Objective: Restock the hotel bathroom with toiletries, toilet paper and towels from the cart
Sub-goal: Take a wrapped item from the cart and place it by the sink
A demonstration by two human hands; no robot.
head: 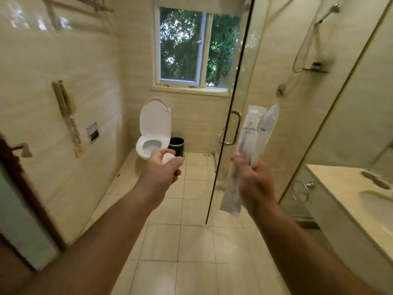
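My left hand (162,170) is stretched out over the tiled floor, its fingers curled round a small round white toiletry item (169,157). My right hand (254,179) grips two long white toiletry packets (253,135) that stand upright beside the glass shower door. The packets carry faint print and reach below my wrist. A pale vanity counter (340,188) with a sink lies at the right edge.
A white toilet (154,133) with its lid up stands under the window, a black bin (176,144) beside it. The glass shower door (229,128) with a metal handle stands open in the middle. A wall phone (66,103) hangs left; a dark wooden door edge (27,188) is at near left.
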